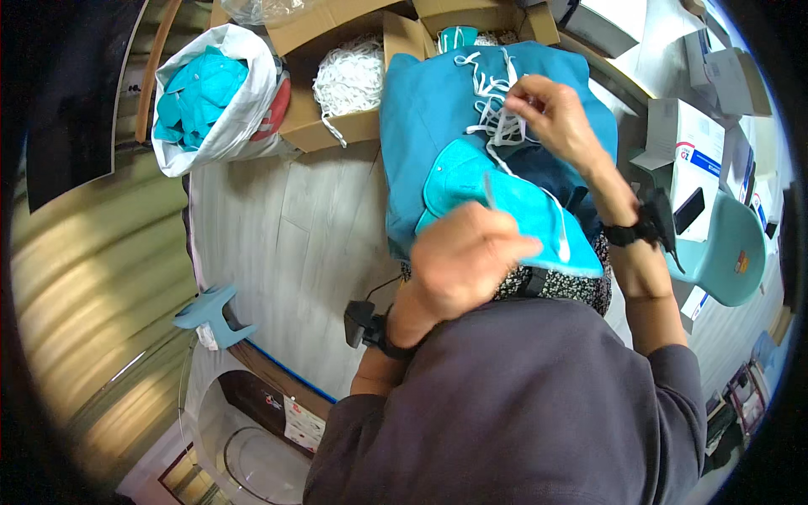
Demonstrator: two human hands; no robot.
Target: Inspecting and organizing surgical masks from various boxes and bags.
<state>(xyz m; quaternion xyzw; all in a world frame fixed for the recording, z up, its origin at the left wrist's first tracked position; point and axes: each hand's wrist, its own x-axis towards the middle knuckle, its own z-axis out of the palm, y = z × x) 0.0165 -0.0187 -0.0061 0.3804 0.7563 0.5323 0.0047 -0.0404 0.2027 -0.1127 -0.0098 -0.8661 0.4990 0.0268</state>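
A bright turquoise fabric piece (465, 178) with a small eyelet lies over my lap, on top of a larger teal cloth (425, 109). Along the turquoise piece runs a white cord (551, 199), which continues to a loose tangle on the teal cloth. My right hand (551, 118) is above that tangle, thumb and fingertips pinched on the white cord. Blurred by motion, my left hand (465, 257) is closed over the near left part of the turquoise piece. A thin grey rod-like thing (488, 190) sticks up from its fingers; its kind is unclear.
Far left, a white sack (220, 153) holds turquoise pieces (202, 93). Beside it, a cardboard box (324, 130) contains heaped white cord (349, 77). Another open box (539, 25) stands behind the cloth. To the right are a pale blue chair (730, 252), a phone (689, 210) and white cartons (686, 126).
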